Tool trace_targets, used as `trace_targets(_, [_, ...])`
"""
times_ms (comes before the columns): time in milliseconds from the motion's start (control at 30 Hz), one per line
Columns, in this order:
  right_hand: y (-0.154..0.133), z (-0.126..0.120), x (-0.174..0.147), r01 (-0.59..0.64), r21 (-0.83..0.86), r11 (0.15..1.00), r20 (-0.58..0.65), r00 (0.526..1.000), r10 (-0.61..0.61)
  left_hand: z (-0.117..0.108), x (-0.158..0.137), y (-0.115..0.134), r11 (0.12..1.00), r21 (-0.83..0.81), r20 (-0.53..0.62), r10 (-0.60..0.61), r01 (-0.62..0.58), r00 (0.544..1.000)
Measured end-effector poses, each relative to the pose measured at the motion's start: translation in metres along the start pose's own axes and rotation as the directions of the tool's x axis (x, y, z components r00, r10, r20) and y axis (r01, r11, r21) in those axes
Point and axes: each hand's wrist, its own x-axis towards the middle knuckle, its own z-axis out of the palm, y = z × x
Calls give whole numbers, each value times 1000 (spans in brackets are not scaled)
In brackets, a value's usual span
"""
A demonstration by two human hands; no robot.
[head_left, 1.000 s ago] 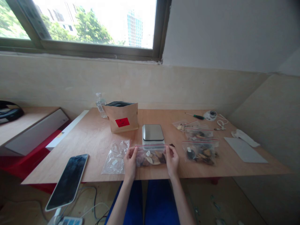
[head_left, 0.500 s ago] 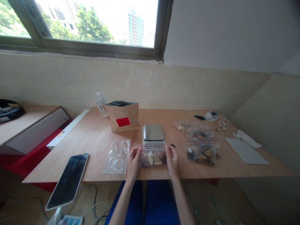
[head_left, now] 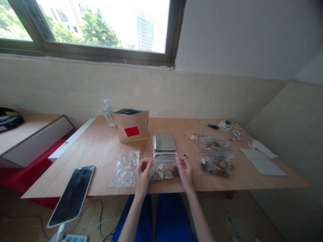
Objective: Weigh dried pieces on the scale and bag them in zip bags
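Note:
A clear zip-lock bag with a red seal line holds pale and dark dried pieces and a small white packet. My left hand pinches its top left corner, and my right hand pinches the top right. The bag is held low over the table's front part, just in front of a digital scale with a bare silver plate. Empty clear bags lie left of my left hand. To the right of my right hand lies a filled zip-lock bag of similar dried pieces.
Behind stand a kraft paper pouch, its top open, and a water bottle. More filled bags, a screwdriver, a white dome camera and a white sheet lie right. A phone stands at the front left edge.
Both hands keep their pinch at the bag's top corners. The bag's top has tilted slightly, showing more of the scale's front. The whole view has shifted a little.

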Motion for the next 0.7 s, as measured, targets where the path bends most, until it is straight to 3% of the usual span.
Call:
trace_targets(100, [-34,-8,3,263,-273,925,55,965,-258,0,-5,9,998,50,41,36,-38,999])
trace_targets(167, [-63,-9,5,419,-389,820,214,907,-362,0,-8,17,991,92,75,92,-99,993])
trace_targets(267, [-97,-6,8,595,-350,724,505,771,-388,1,-10,28,971,130,115,188,-202,975])
trace_targets(333, [-107,-4,12,631,-293,718,591,710,-383,0,-10,34,958,147,139,228,-247,964])
trace_targets(467, [-107,-1,15,641,-267,719,630,681,-373,-4,-9,41,922,201,191,296,-332,936])
trace_targets(700, [-105,7,9,720,-327,612,617,654,-439,-10,-7,46,863,257,211,390,-435,897])
